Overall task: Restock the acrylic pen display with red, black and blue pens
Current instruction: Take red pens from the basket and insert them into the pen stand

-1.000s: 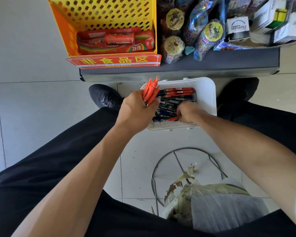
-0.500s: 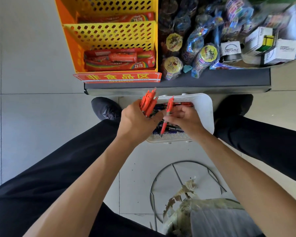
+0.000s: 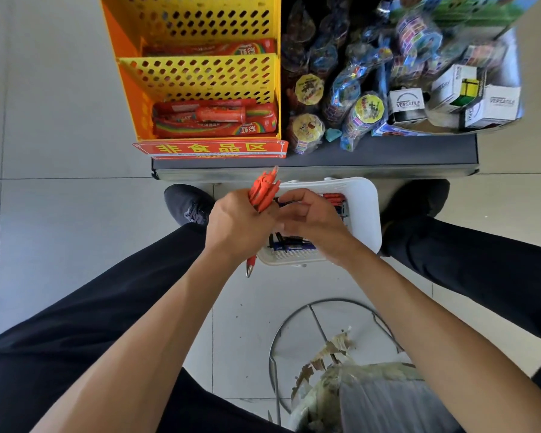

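1. Grey floor tiles (image 3: 60, 214) spread under us, and a dark shelf (image 3: 388, 154) runs along the top of our view.
2. On the shelf we see a yellow rack (image 3: 197, 73) with perforated walls; red candy tubes (image 3: 219, 120) lie in its lower tier and more in the tier above.
3. Below the rack a red sign (image 3: 211, 149) carries yellow characters reading 非食品区.
4. To the right of the rack sit bagged toys (image 3: 356, 98) and white boxes (image 3: 408, 104) printed "VERSATILE".
5. Our left hand (image 3: 238, 226) is curled tight around a bunch of red pens (image 3: 263, 190); their clip ends fan out above the fist and one silver tip pokes out below it.
6. Our right hand (image 3: 313, 220) has its fingers bent, touching the left hand beside the bunch; we cannot tell whether it pinches a pen.
7. Under both hands a white basket (image 3: 367, 214) rests on the floor between our shoes (image 3: 188, 204), with red, black and blue pens lying inside, mostly hidden by the hands.
8. Near the bottom we see a wire stool frame (image 3: 322, 310) and a torn, taped seat (image 3: 372, 398).
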Demonstrator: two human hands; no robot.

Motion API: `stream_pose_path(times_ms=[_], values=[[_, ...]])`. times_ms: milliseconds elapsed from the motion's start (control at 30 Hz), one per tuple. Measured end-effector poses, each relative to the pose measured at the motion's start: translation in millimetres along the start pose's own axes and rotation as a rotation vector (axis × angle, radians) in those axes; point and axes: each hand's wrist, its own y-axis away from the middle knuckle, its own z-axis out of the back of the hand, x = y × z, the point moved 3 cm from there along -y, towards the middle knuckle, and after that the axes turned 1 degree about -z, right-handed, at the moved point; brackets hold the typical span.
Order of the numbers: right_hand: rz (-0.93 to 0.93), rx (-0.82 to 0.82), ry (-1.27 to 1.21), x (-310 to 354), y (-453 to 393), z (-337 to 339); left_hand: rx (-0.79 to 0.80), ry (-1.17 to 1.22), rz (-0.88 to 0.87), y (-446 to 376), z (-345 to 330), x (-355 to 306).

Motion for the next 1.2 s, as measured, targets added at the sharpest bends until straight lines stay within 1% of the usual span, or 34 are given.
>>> stream_pose_path(times_ms=[67,167,267,333,433,533,600,733,767,833,967,1067,1200], values=[[0.041,-0.067,0.197,5,3,8,0.017,-0.011,-0.028,0,-2,-2],[0.14,-0.149,0.515,14,7,20,0.059,0.044,-0.045,1,-3,-2],[0.224,-0.216,0.756,27,14,29,0.066,-0.03,-0.091,6,0,-9],[0.295,-0.235,0.946,37,20,31,0.053,-0.082,-0.138,10,4,-16],[0.374,-0.241,1.106,54,30,29,0.037,-0.088,-0.218,17,12,-30],[0.398,-0.254,1.188,72,42,27,-0.001,-0.038,-0.319,21,18,-48],[0.408,-0.264,1.231,87,52,25,-0.007,-0.048,-0.355,24,23,-59],[0.423,-0.301,1.23,120,75,25,-0.054,0.008,-0.455,11,25,-63],[0.441,-0.311,1.224,129,82,24,-0.061,0.035,-0.465,6,24,-62],[0.504,-0.33,1.225,146,97,22,-0.084,0.058,-0.468,26,36,-80],[0.635,-0.398,1.212,178,126,19,-0.186,-0.008,-0.482,69,57,-118],[0.723,-0.45,1.163,199,144,19,-0.26,-0.015,-0.534,80,65,-137],[0.792,-0.491,1.134,218,157,22,-0.358,0.05,-0.567,88,70,-158]])
